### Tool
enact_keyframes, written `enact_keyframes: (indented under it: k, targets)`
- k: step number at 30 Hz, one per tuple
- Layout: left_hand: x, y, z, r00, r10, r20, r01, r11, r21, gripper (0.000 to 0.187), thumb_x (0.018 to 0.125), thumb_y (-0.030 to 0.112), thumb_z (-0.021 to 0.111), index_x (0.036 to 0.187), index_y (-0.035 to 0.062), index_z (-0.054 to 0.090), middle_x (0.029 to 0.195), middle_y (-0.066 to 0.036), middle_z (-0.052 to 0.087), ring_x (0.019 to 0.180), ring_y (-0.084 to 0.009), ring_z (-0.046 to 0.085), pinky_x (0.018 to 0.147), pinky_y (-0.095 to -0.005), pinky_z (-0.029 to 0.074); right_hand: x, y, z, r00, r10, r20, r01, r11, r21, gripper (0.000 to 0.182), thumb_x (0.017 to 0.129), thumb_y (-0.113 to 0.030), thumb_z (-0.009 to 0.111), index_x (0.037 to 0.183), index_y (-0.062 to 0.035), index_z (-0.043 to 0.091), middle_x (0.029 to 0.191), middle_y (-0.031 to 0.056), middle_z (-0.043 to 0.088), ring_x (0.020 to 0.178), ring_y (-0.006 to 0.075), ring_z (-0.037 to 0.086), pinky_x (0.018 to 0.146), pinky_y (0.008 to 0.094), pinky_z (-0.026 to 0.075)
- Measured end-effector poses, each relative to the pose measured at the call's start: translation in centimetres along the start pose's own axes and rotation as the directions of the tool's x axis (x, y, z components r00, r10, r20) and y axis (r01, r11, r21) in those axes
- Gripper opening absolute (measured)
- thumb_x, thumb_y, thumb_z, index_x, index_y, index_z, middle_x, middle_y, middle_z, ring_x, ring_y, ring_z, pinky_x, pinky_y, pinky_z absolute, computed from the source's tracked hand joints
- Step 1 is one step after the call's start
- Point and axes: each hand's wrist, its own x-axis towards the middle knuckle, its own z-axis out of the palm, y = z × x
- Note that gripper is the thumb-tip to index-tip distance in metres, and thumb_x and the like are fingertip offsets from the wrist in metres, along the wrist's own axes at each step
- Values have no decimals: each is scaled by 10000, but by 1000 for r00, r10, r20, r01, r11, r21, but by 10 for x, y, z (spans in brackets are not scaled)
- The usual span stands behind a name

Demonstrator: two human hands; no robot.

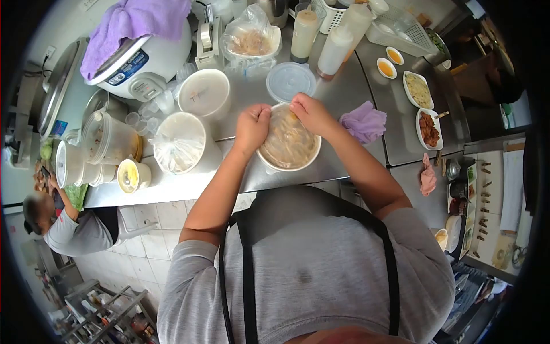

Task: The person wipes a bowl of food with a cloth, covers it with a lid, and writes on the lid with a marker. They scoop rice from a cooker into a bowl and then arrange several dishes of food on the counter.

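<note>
In front of me on the steel counter stands a white round tub (pixel 275 165), filled with pale brownish food under a clear plastic bag (pixel 289 140). My left hand (pixel 253 127) is closed on the bag at the tub's left rim. At the far right of the rim, my right hand (pixel 313 114) is also closed, with the plastic pinched in its fingers. Just beyond the tub lies a translucent blue-white lid (pixel 290 82). A crumpled purple cloth (pixel 364 122) rests to the right of my right hand.
Left of me are a bag-lined white tub (pixel 180 143), a lidded tub (pixel 204 92) and a rice cooker (pixel 140 63). Squeeze bottles (pixel 335 50) stand at the back. Dishes of food, one of reddish-brown pieces (pixel 428 128), sit right. Another person (pixel 80 229) sits far left.
</note>
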Motion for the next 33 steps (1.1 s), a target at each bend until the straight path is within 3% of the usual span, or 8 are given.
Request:
enact_keyframes:
  k: [6, 10, 16, 19, 25, 28, 30, 33]
  targets:
    - [0, -14, 8, 992, -98, 76, 105, 990, -96, 200, 819, 144, 449, 858, -2, 580, 710, -22, 556, 653, -94, 481, 611, -226, 398, -1, -5, -2, 990, 117, 77, -115, 993, -39, 180, 796, -215, 462, 788, -39, 493, 688, 125, 536, 652, 258, 520, 602, 321, 405]
    - [3, -29, 15, 989, 150, 6, -147, 979, -141, 209, 836, 131, 420, 910, 8, 572, 784, -34, 548, 716, -89, 479, 660, -223, 392, 2, -2, 4, 981, -177, -78, 168, 980, -107, 154, 796, -186, 461, 802, -38, 505, 750, 133, 519, 716, 266, 511, 640, 316, 403]
    - [4, -31, 10, 987, 23, 158, 0, 989, -147, 233, 853, 144, 395, 950, 6, 555, 851, -42, 538, 767, -108, 488, 704, -234, 393, 6, -6, -1, 990, -135, 40, 133, 990, 41, 128, 785, -142, 467, 803, -26, 518, 754, 130, 515, 725, 267, 509, 646, 321, 401]
    - [5, -22, 9, 994, 53, 98, -44, 995, -91, 218, 812, 123, 410, 901, 27, 585, 844, -148, 549, 799, -247, 499, 741, -326, 383, 9, -4, -2, 990, -118, 78, 117, 993, 6, 147, 784, -152, 468, 784, -15, 520, 755, 131, 517, 721, 262, 509, 646, 322, 398]
    - [3, -26, 12, 964, -144, 226, 214, 921, -325, 302, 869, 215, 355, 1043, 4, 482, 867, -63, 524, 779, -120, 476, 706, -247, 385, 12, 5, 3, 994, -25, 108, 19, 998, 57, 177, 794, -173, 459, 797, -11, 529, 771, 142, 519, 742, 266, 510, 667, 326, 397]
    - [0, -31, 6, 988, -152, 13, 150, 955, -254, 371, 867, 304, 341, 1070, 17, 457, 907, -75, 511, 790, -135, 473, 703, -269, 386, 15, 13, 1, 997, -35, 75, 27, 993, 114, 174, 800, -177, 455, 863, -34, 531, 824, 144, 517, 776, 268, 513, 697, 320, 400]
    - [-11, -28, -7, 950, -300, -84, 214, 824, -524, 400, 859, 347, 338, 1077, 31, 451, 917, -71, 504, 791, -134, 468, 698, -272, 385, 20, 19, -13, 1000, 4, 2, -4, 970, 244, 183, 804, -178, 454, 918, -55, 525, 869, 144, 515, 806, 270, 513, 721, 313, 404]
    - [-49, -28, -32, 932, -331, -145, 204, 813, -546, 404, 850, 365, 354, 1080, 46, 449, 903, -66, 502, 786, -140, 466, 682, -283, 387, -3, 33, -66, 954, 34, -296, -156, 904, -398, 210, 763, -130, 478, 963, -76, 511, 952, 136, 505, 888, 276, 502, 768, 345, 404]
